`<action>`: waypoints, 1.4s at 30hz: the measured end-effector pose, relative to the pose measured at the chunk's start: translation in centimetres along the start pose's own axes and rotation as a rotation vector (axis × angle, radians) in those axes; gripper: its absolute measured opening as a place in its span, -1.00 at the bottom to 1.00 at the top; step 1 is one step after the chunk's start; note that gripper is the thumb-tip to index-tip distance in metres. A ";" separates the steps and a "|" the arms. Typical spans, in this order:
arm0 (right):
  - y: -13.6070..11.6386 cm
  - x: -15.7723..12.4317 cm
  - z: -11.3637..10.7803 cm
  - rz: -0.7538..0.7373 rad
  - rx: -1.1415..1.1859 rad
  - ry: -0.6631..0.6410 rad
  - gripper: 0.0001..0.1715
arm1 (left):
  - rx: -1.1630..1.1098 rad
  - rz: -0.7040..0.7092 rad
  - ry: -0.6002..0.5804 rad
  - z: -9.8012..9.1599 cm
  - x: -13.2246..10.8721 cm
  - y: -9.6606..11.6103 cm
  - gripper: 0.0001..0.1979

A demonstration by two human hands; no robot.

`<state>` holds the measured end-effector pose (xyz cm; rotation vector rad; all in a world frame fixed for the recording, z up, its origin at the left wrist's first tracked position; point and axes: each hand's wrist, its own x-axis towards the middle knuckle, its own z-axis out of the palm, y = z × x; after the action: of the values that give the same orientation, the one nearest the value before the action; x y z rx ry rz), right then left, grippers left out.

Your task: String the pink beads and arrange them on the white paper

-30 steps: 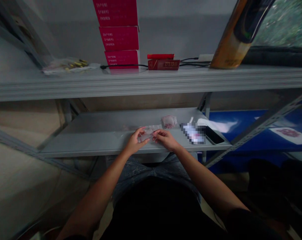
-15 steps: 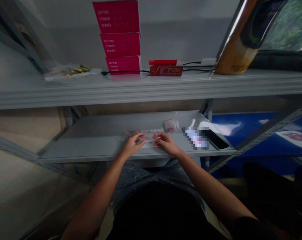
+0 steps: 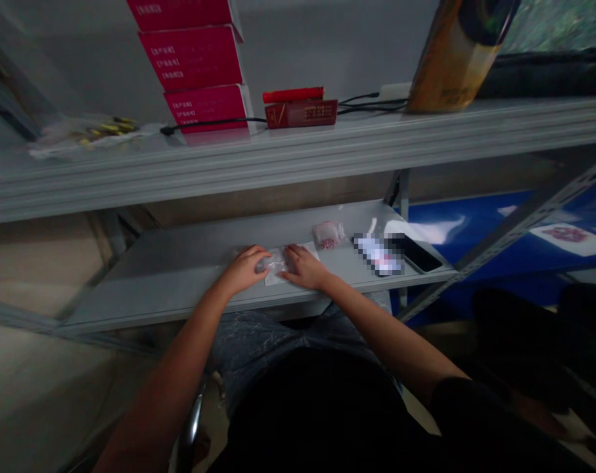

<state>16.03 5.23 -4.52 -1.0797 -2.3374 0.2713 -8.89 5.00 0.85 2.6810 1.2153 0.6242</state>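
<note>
A clear plastic bag [image 3: 276, 259] lies on the lower shelf between my hands, over a white sheet [image 3: 273, 278]. My left hand [image 3: 246, 268] rests on the bag's left side, its thumb apart from its curved fingers. On the other side my right hand [image 3: 305, 268] lies fairly flat over the bag and sheet, fingers stretched out and thumb apart. Any small contents under the hands are hidden. Just beyond my right hand sits a small clear bag with reddish pieces [image 3: 328, 235].
Two phones, one with a blurred-out screen [image 3: 380, 255] and one dark [image 3: 420, 253], lie at the right. Above, the upper shelf edge [image 3: 298, 148] carries stacked magenta boxes [image 3: 192, 59], a dark red box [image 3: 302, 113], cables and a yellow package [image 3: 445, 72].
My hands have lowered from a raised, curled pose over the bag to lie on it, with the right fingers stretching out. The view has shifted, so things sit further left and higher.
</note>
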 end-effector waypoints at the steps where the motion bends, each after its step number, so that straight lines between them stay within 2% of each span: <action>1: -0.1 -0.1 0.3 -0.001 -0.046 -0.019 -0.12 | 0.027 0.008 -0.022 -0.1 0.3 0.0 -0.68; 8: -0.1 0.1 1.0 0.023 -0.225 -0.155 -0.03 | 0.215 0.100 -0.157 -1.1 1.8 0.4 -0.62; 15: 0.1 0.2 1.3 0.045 -0.221 -0.151 0.01 | 0.335 0.186 -0.230 -2.3 3.4 1.0 -0.64; 19: 0.1 0.2 1.2 0.049 -0.231 -0.160 -0.04 | 0.351 0.211 -0.287 -2.9 4.2 1.3 -0.66; 23: 0.2 0.2 1.3 0.051 -0.229 -0.147 -0.11 | 0.336 0.210 -0.275 -3.4 4.5 1.4 -0.67; 27: 0.2 0.2 1.2 0.050 -0.199 -0.138 -0.16 | 0.209 0.168 -0.197 -3.9 4.5 0.3 -0.73; 31: 0.1 0.2 0.8 0.040 -0.170 -0.080 -0.18 | 0.079 0.058 -0.009 -4.3 3.2 -1.9 -0.86; 33: 0.0 0.1 0.6 0.035 -0.144 -0.057 -0.19 | 0.047 -0.036 0.111 -4.5 1.8 -3.4 -0.86; 37: -0.2 0.0 0.4 0.038 -0.107 -0.040 -0.22 | 0.062 -0.334 0.345 -4.2 -2.1 -6.3 -0.89; 40: -0.3 -0.1 0.2 0.049 -0.083 -0.032 -0.24 | 0.170 -0.469 0.407 -3.3 -4.8 -7.0 -0.86; 42: -0.4 -0.2 0.1 0.044 -0.071 -0.026 -0.26 | 0.237 -0.497 0.354 -2.4 -5.8 -6.5 -0.84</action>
<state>15.83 4.88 -4.55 -1.1691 -2.3645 0.2212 -17.80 4.89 -0.69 2.3369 2.0726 0.9403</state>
